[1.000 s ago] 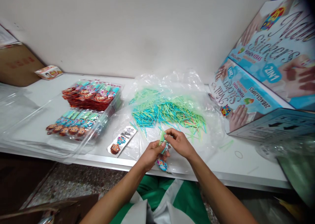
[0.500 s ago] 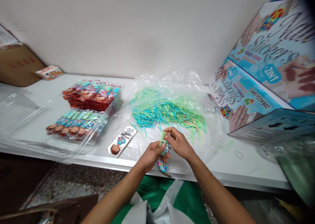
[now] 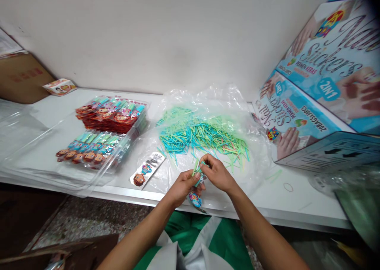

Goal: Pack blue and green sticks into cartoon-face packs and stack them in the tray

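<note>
In front of me, near the table's front edge, my left hand (image 3: 184, 186) is closed on a printed packet (image 3: 194, 199), whose lower end hangs below the fingers. Green sticks (image 3: 196, 165) stand up at the packet's top. My right hand (image 3: 216, 172) pinches at these sticks, its fingertips close to my left thumb. How far the sticks go into the packet is hidden by the fingers. Just beyond the hands, a heap of thin green and blue sticks (image 3: 190, 133) lies on a clear plastic bag (image 3: 259, 151). A flat cartoon-printed packet (image 3: 147, 169) rests to the left.
Left, a clear plastic tray (image 3: 101, 187) holds a tall stack of red-edged packets (image 3: 103, 121) and a lower row of packets (image 3: 89, 151). A blue printed carton (image 3: 314, 99) stands right. A rubber band (image 3: 288, 187) lies near it. A brown box (image 3: 23, 78) is at far left.
My right fingers have shifted slightly down over the green sticks, closer to the packet's top. My left hand and the packet stay almost in place.
</note>
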### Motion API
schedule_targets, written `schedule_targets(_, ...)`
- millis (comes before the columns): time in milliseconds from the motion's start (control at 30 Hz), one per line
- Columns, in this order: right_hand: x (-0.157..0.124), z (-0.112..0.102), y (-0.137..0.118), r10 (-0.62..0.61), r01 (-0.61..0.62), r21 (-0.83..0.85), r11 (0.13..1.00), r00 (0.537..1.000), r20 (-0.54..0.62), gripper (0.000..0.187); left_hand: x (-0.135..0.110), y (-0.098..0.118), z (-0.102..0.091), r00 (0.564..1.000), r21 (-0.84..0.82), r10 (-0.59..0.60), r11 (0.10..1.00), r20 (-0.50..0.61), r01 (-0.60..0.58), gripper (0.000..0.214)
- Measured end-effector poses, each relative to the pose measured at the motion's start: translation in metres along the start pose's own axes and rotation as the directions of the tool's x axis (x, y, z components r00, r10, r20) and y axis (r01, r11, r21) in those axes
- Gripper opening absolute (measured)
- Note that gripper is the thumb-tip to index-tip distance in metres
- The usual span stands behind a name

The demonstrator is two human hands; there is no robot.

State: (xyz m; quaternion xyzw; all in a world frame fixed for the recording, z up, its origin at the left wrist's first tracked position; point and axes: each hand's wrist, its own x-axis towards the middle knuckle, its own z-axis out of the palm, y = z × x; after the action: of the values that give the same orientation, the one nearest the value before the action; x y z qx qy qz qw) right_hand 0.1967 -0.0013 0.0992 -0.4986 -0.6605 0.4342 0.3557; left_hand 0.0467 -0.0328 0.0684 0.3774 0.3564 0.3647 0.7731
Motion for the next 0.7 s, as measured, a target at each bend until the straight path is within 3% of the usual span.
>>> schedule_targets(300,-0.0021,-0.0009,0.0028,0.009,-0.012,0.068,0.998,0.999,0.039,0.022,-0.0014,0.0049,0.0025,1.000,0.097,0.026,0.995,-0.004,-0.025,0.045)
schedule_targets(500,-0.0056,-0.0021,-0.0007,-0.017,0.018,-0.013,1.000,0.998,0.064,0.010,0.0006,0.0019,0.0015,0.999,0.057,0.030,0.998,-0.031,-0.028,0.040)
schedule_targets(700,-0.0033,-0.0026,-0.0025,-0.026,0.022,0.046,0.999,0.996,0.086,0.021,0.0004,0.0047,-0.0010,0.999,0.081,0.015,0.997,-0.040,-0.012,0.040)
